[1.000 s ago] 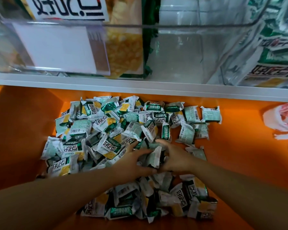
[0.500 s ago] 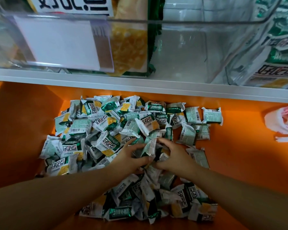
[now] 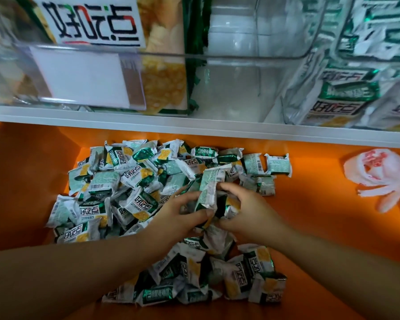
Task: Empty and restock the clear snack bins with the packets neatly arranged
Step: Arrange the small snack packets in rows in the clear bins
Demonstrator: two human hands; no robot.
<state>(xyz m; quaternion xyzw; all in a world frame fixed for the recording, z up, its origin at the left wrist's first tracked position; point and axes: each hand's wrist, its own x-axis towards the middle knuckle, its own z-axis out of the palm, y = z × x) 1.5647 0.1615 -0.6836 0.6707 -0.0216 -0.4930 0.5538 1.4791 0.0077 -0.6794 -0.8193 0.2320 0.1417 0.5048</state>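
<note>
Green-and-white foil snack packets (image 3: 134,190) heaped; left hand (image 3: 178,218), right hand (image 3: 247,211) clamped on bunch. Risk: slippery wrappers spill from overfull grip.

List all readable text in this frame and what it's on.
"好吃点": large bag behind the clear bin, seen upside down.
"好吃点": bag in the right bin, upside down.
"好吃点": small packets in the pile, upside down.
White label on the bin front: blank.
Green banner text and barcodes on the packets: too small and blurred to read.
</note>
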